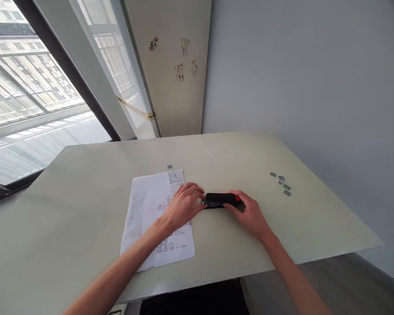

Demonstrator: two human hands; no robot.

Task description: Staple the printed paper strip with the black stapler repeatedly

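A black stapler with a red patch near its right end lies lengthwise on the table, just right of some printed sheets. My right hand grips its right end, with the fingers over the top and the thumb along the near side. At the stapler's metal left end, my left hand has bent fingers and a thumb around the tip. That hand and forearm cover part of the white printed paper. Under the printed sheet, another paper sticks out to the left.
Several small grey staple strips lie scattered on the right of the pale table. Another little grey strip sits beyond the papers. A grey wall borders the right side, and windows stand at the left.
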